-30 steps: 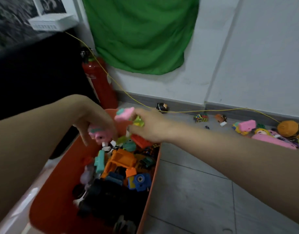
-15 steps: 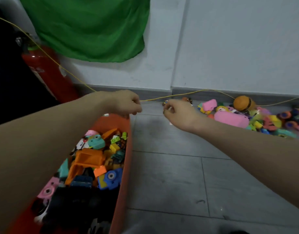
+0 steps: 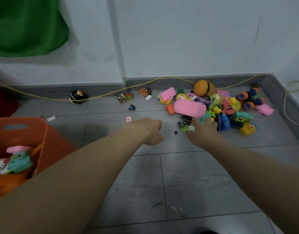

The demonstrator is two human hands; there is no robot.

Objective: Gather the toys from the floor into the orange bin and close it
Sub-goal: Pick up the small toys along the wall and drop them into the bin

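Note:
The orange bin [image 3: 43, 132] stands at the left with several toys in it, among them a teal one [image 3: 20, 163]. A heap of toys lies on the floor at the right, with a pink case [image 3: 189, 108] in front and an orange round toy [image 3: 203, 87] behind. My right hand [image 3: 202, 132] reaches into the heap's near edge, fingers spread over small green and white pieces [image 3: 187, 128]. My left hand [image 3: 150, 130] hovers over the tiles left of it, its fingers loosely curled and holding nothing. Two puzzle cubes [image 3: 125, 97], a black round toy [image 3: 77, 97] and a small pink piece [image 3: 128, 119] lie apart.
A yellow cable [image 3: 103, 95] runs along the skirting and through the toys. A green cloth [image 3: 27, 26] hangs on the wall at the upper left. Something red [image 3: 3, 102] stands at the left edge. Grey floor tiles [image 3: 187, 183] stretch between me and the heap.
Both hands have left the bin, having let go of the toys they held, and stretched right toward the heap. The view has swung right, so the bin now sits at the left edge.

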